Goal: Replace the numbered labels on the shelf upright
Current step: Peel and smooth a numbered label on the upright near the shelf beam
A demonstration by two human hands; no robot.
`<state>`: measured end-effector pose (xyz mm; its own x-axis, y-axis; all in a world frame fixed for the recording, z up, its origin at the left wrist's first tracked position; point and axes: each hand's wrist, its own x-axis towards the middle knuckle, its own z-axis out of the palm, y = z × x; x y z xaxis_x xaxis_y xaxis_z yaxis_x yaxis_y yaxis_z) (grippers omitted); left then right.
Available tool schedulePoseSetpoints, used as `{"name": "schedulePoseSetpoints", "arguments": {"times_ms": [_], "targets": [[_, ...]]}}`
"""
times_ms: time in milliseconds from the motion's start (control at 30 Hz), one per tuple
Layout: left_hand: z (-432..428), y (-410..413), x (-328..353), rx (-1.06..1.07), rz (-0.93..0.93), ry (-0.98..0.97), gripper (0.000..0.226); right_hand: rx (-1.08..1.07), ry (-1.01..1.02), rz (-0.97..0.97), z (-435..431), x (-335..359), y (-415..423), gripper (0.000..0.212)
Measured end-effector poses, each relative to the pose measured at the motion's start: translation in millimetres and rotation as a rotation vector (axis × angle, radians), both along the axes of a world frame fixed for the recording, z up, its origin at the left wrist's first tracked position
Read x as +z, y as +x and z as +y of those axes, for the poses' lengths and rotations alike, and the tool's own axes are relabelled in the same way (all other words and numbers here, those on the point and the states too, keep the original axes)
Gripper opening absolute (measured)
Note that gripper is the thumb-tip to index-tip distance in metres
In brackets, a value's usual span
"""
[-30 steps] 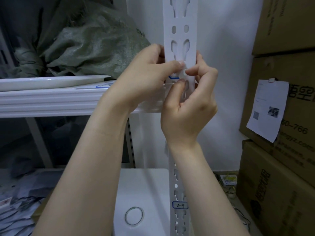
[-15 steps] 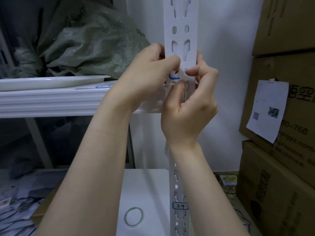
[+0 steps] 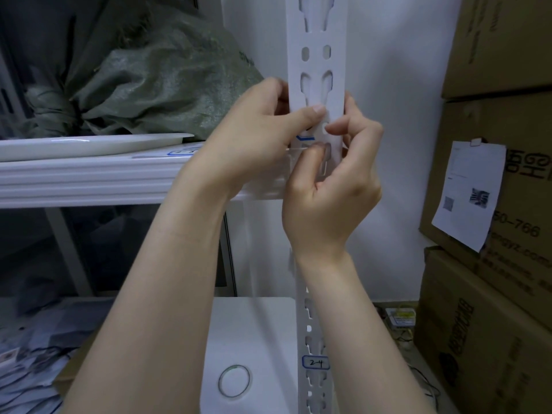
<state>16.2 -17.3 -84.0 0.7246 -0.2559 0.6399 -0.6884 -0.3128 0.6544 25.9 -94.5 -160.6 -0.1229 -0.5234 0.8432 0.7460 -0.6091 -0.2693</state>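
The white slotted shelf upright point(image 3: 316, 34) runs down the middle of the view. At shelf height a blue-bordered label point(image 3: 305, 138) sits on it, mostly covered by my fingers. My left hand point(image 3: 260, 138) wraps round the upright from the left, its thumb pressed flat on the front above the label. My right hand point(image 3: 334, 180) comes up from below; its forefinger and thumb pinch at the label's right part, where a clear strip of tape point(image 3: 291, 158) crosses the upright. Lower down, a label reading 2-4 point(image 3: 315, 362) is stuck on the upright.
A roll of clear tape point(image 3: 234, 380) lies on a white surface point(image 3: 254, 318) below. The white shelf beam point(image 3: 89, 180) carries a flat white board and a grey-green sack point(image 3: 167, 85). Stacked cardboard boxes point(image 3: 507, 144) with a paper slip point(image 3: 466, 192) stand close on the right.
My left thumb has slid a little to the right across the upright, covering more of the label. The right hand stays pinched at the same spot.
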Motion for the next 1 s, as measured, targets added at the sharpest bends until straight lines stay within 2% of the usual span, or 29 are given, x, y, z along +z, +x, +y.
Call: {"name": "schedulePoseSetpoints", "arguments": {"times_ms": [200,367,567,700,833,1000], "targets": [[0.9,-3.3,1.1,-0.01,0.03,0.011,0.028,-0.009,-0.005,0.004,0.0,0.0,-1.1,0.008],[-1.7,-7.7,3.8,0.004,0.053,0.003,0.043,-0.004,0.005,0.009,0.8,0.0,-1.9,0.01],[-5.4,-9.8,5.7,0.019,0.058,-0.012,0.047,-0.007,0.011,0.015,1.5,-0.6,-2.1,0.01],[-5.0,-7.2,5.6,0.049,0.054,-0.047,0.033,0.003,0.032,0.007,1.8,-0.3,-2.3,0.008],[-1.6,-5.0,6.5,0.029,0.099,-0.105,0.059,-0.02,0.06,0.014,-0.2,1.6,0.3,0.01],[-1.6,-1.0,4.5,0.048,0.097,-0.067,0.055,-0.116,0.066,0.027,-3.2,7.4,-1.5,0.012]]}}
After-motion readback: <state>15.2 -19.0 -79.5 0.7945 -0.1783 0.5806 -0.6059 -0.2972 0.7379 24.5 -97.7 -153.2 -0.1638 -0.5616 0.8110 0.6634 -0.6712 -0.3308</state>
